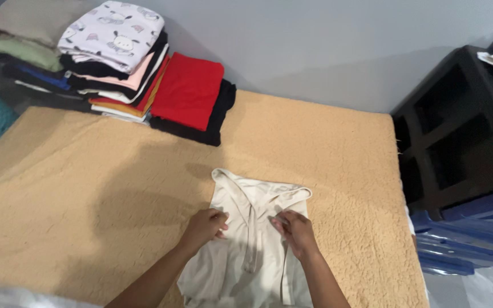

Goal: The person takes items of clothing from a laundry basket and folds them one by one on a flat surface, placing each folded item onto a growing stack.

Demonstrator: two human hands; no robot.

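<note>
Fingers of both hands, left (205, 226) and right (295, 230), pinch the cream garment (250, 239), its long axis running 6 to 12, hood toward 12 o'clock.

tan fleecy bed (87, 188), cream garment (246, 251) spread flat near its front edge, stacks of folded clothes (126, 68) along the far left corner

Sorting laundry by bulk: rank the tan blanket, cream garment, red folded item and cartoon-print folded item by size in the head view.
1. Tan blanket, by far the largest.
2. Cream garment, though its nearness to the camera inflates it and its lower part is cut off.
3. Red folded item and cartoon-print folded item look alike; unranked.
</note>
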